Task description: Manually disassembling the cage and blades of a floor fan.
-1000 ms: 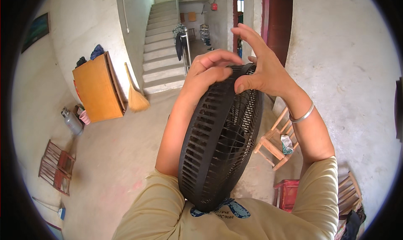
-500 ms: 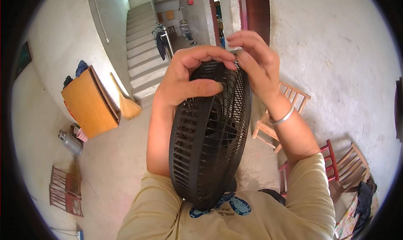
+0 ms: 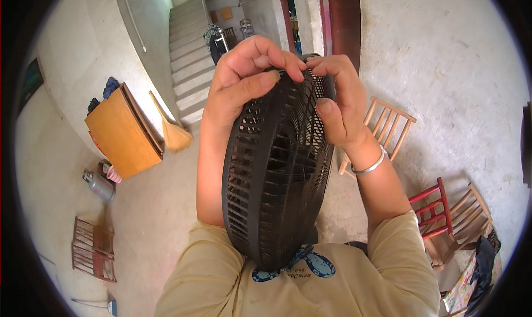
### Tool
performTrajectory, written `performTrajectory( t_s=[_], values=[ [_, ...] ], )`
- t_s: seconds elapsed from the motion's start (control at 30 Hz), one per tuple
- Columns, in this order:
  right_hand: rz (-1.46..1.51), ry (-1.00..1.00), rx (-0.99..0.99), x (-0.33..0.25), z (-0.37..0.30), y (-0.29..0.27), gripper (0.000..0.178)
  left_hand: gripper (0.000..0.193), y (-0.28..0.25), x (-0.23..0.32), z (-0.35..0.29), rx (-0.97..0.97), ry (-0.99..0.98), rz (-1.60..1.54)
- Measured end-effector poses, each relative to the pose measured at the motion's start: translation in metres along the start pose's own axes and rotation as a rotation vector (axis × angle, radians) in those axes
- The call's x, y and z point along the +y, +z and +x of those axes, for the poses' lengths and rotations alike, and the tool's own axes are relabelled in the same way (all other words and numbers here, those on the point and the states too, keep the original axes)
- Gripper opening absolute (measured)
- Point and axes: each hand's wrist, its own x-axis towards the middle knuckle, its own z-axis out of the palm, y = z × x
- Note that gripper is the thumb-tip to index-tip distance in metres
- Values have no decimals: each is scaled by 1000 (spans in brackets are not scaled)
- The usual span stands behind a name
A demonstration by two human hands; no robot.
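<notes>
Left hand (image 3: 241,75) has risen, black fan (image 3: 263,178) extending below it and right hand (image 3: 343,98).

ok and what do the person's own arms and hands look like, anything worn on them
Short, loose beige sleeves leave both forearms bare. A plain silver-coloured bangle circles the right wrist; none shows on the left. The left hand and right hand are ungloved.

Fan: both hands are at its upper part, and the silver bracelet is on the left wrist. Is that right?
Not quite: the head view shows the bracelet on the right wrist. The left hand and right hand are at the upper part of the fan, as you say.
</notes>
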Motion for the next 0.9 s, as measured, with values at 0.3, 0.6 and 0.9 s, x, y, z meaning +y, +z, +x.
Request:
performTrajectory(
  t_s=[0.3,0.6,0.9],
  values=[
    [-102,-54,-80,-5,-1,-18,41,20,4,-3,2,-24,-14,-24],
    [-137,-1,-77,-17,1,-20,47,19,-4,-2,1,-101,-14,64],
    [-131,71,-71,-20,-2,-14,54,17,-8,-5,-2,-106,50,96]
  ],
)
